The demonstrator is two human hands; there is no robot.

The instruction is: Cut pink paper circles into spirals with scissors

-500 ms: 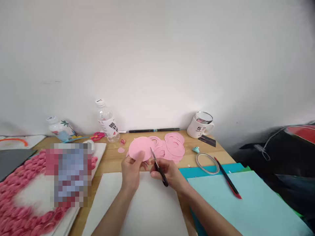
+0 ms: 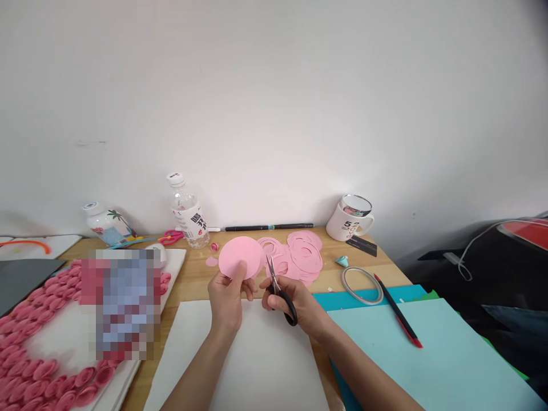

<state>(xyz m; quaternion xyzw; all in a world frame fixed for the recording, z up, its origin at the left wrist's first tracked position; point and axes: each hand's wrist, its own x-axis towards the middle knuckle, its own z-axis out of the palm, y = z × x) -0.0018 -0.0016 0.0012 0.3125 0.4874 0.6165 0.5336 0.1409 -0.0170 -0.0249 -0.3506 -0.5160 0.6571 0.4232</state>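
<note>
My left hand (image 2: 229, 297) pinches a round pink paper disc (image 2: 240, 256), thumb on its face and fingers behind. To its right, my right hand (image 2: 291, 299) is closed on black-handled scissors (image 2: 278, 290). Their blades point up and stand slightly apart, close to the disc's right edge but not touching it. Behind both hands lies a heap of pink paper rings and offcuts (image 2: 303, 257). A sheet of white paper (image 2: 257, 354) is under my forearms.
On the left is a board with rolled pink paper flowers (image 2: 34, 331), partly pixelated. A water bottle (image 2: 188, 217) and a mug (image 2: 349, 220) stand by the wall. Rightward lie a tape roll (image 2: 362, 285), a red-black pen (image 2: 398, 311) and pale blue sheets (image 2: 419, 354).
The disc in my left hand has shifted slightly left, away from the scissors. In my right hand the scissors have turned more upright, with their blades and handles now showing apart.
</note>
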